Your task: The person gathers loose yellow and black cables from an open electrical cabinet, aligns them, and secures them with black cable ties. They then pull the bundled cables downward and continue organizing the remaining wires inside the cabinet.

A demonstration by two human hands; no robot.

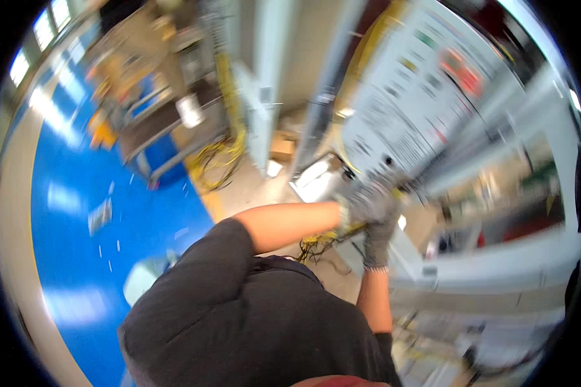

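Both of my hands wear grey gloves and come together at the lower edge of a light grey panel (394, 109) with printed text and diagrams. My left hand (363, 203) reaches across from the left, close to the panel's bottom corner. Right beside and below it is my right hand (381, 235), its forearm rising from the lower edge. A small dark knob-like part (388, 160) shows on the panel just above the gloves. Motion blur smears the fingers of both hands, so I cannot make out whether anything is held.
Yellow and black cables (316, 248) lie on the floor below my hands. A cart (155, 129) loaded with boxes stands on the far left, beside coiled yellow cable (216, 158). Grey cabinet frames (497, 277) surround the right side. A blue floor (64, 258) spreads at left.
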